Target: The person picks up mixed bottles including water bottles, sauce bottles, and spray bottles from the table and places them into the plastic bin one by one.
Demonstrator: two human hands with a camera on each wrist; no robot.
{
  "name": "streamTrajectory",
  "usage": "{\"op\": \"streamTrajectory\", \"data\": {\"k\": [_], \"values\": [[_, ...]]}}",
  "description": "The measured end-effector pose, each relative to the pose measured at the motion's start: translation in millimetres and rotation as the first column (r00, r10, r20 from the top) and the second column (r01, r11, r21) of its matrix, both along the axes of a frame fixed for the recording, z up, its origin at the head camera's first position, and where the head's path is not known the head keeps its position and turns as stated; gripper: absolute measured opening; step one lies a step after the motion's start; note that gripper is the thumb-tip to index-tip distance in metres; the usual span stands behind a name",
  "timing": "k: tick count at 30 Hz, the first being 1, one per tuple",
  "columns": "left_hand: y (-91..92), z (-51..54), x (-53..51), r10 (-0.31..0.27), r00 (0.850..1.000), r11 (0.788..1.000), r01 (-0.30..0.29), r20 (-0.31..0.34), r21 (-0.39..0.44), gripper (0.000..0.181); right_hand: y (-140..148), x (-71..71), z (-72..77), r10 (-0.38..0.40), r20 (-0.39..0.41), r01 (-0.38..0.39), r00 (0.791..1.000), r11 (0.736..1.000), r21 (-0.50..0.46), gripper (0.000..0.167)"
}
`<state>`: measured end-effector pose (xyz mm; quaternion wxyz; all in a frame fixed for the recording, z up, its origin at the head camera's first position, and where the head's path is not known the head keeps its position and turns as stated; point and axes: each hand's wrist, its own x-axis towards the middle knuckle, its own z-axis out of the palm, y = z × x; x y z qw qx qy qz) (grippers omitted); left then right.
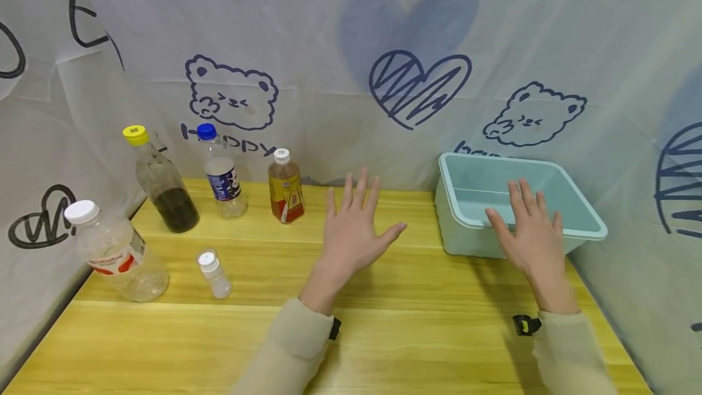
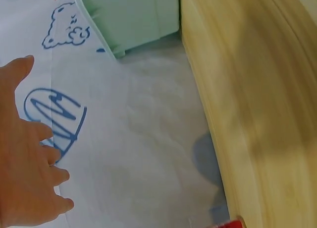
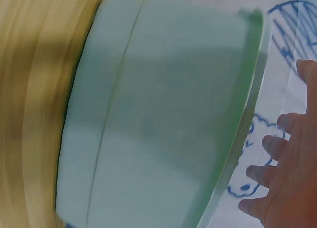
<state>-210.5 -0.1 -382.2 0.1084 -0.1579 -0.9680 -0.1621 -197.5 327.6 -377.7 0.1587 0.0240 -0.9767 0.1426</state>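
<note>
My left hand (image 1: 355, 230) is held above the middle of the table, fingers spread and straight, holding nothing. The closest bottle to it is a small one (image 1: 286, 191) with a white cap and a yellow and red label. My right hand (image 1: 531, 239) has its fingers extended too, in front of the near wall of a pale green plastic bin (image 1: 471, 238). In the right wrist view the bin's side (image 3: 148, 119) fills the middle, with the fingers (image 3: 277, 148) beyond its rim. Nothing is visible inside the part of the bin that shows.
On the left of the wooden table (image 1: 164, 346) stand a yellow-capped bottle (image 1: 170, 191) of dark liquid, a blue-capped bottle (image 1: 223, 178), a large white-capped clear bottle (image 1: 120, 258) and a small white-capped vial (image 1: 215, 274). A printed cloth (image 1: 329, 114) hangs behind.
</note>
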Motion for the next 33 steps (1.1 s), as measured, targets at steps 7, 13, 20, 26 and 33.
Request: {"op": "streamTrajectory", "data": {"k": [7,13,20,26,33], "values": [[25.4,0.6,-7.4,-0.025,1.000,0.998,0.026,0.013,-0.051,0.098,39,-4.2,-0.4,-0.040,0.059,0.039,0.997,0.999,0.031,0.082],[47.4,-5.2,-11.1,-0.057,0.998,0.997,0.059,0.030,-0.049,0.095,79,-5.1,-10.2,-0.074,0.070,0.071,0.995,0.997,0.040,0.082],[75.1,-9.1,-17.6,-0.102,0.994,0.992,0.104,0.023,-0.077,0.091,111,-0.6,-11.1,-0.096,0.094,0.090,0.991,0.994,0.058,0.082],[99.1,-10.9,-22.1,-0.136,0.990,0.986,0.140,0.047,-0.091,0.088,128,1.7,-8.1,-0.090,0.112,0.080,0.990,0.993,0.087,0.080],[116.5,-10.3,-26.8,-0.142,0.988,0.981,0.149,0.063,-0.123,0.086,143,1.9,-11.4,-0.070,0.131,0.058,0.989,0.994,0.090,0.079]]}}
